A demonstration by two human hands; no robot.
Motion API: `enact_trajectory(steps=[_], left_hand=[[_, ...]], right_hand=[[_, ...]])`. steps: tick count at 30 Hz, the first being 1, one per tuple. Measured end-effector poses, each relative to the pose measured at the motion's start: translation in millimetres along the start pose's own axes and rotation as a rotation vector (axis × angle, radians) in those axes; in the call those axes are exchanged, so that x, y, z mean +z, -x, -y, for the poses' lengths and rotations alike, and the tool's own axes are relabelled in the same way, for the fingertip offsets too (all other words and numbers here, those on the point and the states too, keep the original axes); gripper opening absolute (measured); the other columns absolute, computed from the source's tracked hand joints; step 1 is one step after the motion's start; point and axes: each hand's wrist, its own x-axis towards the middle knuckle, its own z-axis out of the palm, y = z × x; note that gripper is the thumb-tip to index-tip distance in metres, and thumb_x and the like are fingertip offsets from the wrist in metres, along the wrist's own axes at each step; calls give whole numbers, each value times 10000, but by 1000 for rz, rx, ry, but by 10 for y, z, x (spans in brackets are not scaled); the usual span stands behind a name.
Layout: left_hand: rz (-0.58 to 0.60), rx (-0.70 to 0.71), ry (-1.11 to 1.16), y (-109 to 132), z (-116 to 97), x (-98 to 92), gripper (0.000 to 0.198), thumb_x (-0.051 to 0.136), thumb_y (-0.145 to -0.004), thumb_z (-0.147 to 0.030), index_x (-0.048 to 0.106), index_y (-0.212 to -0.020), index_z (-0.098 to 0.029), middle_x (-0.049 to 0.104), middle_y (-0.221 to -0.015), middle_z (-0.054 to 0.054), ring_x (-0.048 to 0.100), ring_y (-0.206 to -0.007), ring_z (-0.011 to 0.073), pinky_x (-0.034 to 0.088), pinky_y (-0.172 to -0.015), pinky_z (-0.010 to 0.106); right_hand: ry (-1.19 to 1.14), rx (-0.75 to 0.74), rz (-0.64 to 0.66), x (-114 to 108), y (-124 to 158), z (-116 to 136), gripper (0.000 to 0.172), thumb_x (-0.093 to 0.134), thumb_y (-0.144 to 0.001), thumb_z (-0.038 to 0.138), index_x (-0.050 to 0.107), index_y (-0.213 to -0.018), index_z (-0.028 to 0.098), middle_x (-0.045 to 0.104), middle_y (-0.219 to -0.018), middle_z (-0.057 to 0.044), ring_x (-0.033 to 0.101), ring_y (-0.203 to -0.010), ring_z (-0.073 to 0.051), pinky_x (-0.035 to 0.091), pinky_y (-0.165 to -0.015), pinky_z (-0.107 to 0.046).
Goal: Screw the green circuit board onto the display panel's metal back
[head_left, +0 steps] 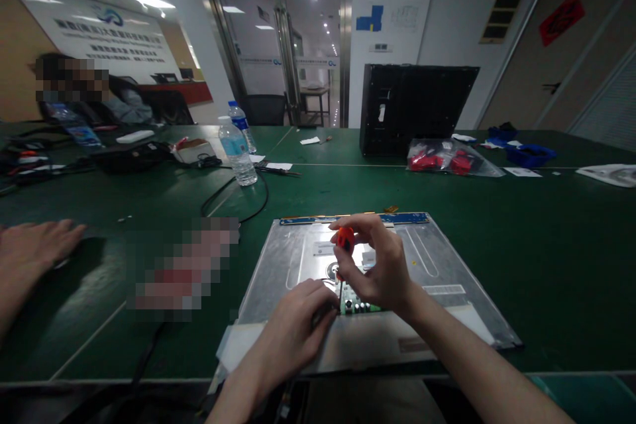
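A flat metal-backed display panel (268, 265) lies on the green table, with a small green circuit board (365, 307) on its middle. My right hand (385, 265) grips the red-and-black handle of a screwdriver (346, 240) between thumb and fingers. The screwdriver stands nearly upright, its shaft pointing down to the board's left end. Beside the tip, my left hand (301, 321) rests low over the panel with its fingers curled together. Whatever its fingertips pinch is hidden. A blue strip board (412, 218) runs along the panel's far edge.
Another person's hand (44, 242) lies on the table at left. Two water bottles (238, 152) stand beyond it, near a black cable (267, 195). Farther back are a black monitor housing (417, 109), a plastic bag with red parts (450, 159) and a blue tray (529, 156).
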Motion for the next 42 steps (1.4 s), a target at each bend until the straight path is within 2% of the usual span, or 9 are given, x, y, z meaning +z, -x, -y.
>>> enact_trajectory(steps=[4, 10, 17, 20, 25, 29, 32, 37, 42], left_hand=[[-1, -4, 5, 1, 5, 2, 141, 467, -896, -127, 580, -859, -202, 636, -874, 38, 586, -842, 203, 426, -714, 292], [2, 3, 3, -4, 12, 5, 144, 465, -885, -127, 588, -869, -199, 638, -881, 43, 583, -851, 206, 432, -719, 295], [-2, 16, 9, 4, 20, 8, 153, 459, -903, -137, 598, -886, -202, 638, -886, 43, 587, -851, 204, 440, -724, 295], [1, 12, 4, 2, 21, 7, 146, 468, -900, -129, 593, -883, -203, 637, -892, 36, 586, -860, 205, 433, -727, 296], [-3, 15, 16, -6, 13, 6, 150, 473, -888, -111, 592, -879, -202, 641, -904, 31, 587, -862, 199, 430, -733, 292], [-10, 18, 10, 0, 16, 10, 143, 479, -893, -118, 593, -868, -201, 638, -878, 29, 587, -849, 197, 425, -727, 291], [-12, 16, 7, 2, 14, 10, 143, 476, -902, -126, 592, -875, -203, 637, -886, 30, 589, -860, 199, 421, -727, 292], [-26, 24, 2, -9, -1, 2, 141, 475, -894, -124, 586, -854, -201, 635, -864, 29, 586, -839, 198, 414, -712, 291], [-27, 31, -1, -6, 9, 5, 143, 471, -895, -131, 587, -854, -205, 640, -863, 29, 588, -840, 199, 416, -711, 291]], right_hand=[[-70, 32, 51, -4, 6, 0, 269, 580, -820, 134, 522, -1072, 209, 685, -949, -57, 680, -738, -133, 602, -671, -266], [-124, 77, 35, 28, 10, -16, 335, 705, -810, 253, 439, -1012, 230, 727, -831, -23, 691, -651, -128, 572, -579, -223], [-98, 23, 114, -46, -30, 32, 192, 522, -869, 178, 545, -1057, 211, 663, -876, -39, 644, -720, -141, 560, -650, -291], [-42, -8, 92, -66, -43, 34, 176, 510, -871, 184, 577, -1032, 206, 616, -904, -51, 618, -799, -164, 548, -665, -309], [33, -51, 16, -40, -53, 22, 216, 726, -813, 282, 608, -981, 213, 575, -863, -23, 598, -755, -148, 546, -651, -286], [41, -37, 31, -39, -55, 29, 178, 651, -848, 205, 630, -1025, 212, 632, -866, -30, 619, -773, -152, 548, -700, -300], [20, -32, 39, -53, -48, 31, 232, 539, -843, 130, 620, -1049, 200, 671, -864, -34, 629, -763, -151, 541, -705, -304], [42, -6, 27, -28, -27, 8, 122, 633, -846, 229, 603, -961, 198, 649, -742, -6, 603, -630, -128, 515, -624, -278], [-112, 60, -8, 32, -2, -4, 287, 646, -841, 192, 476, -1069, 227, 699, -876, -20, 637, -652, -112, 532, -605, -243]])
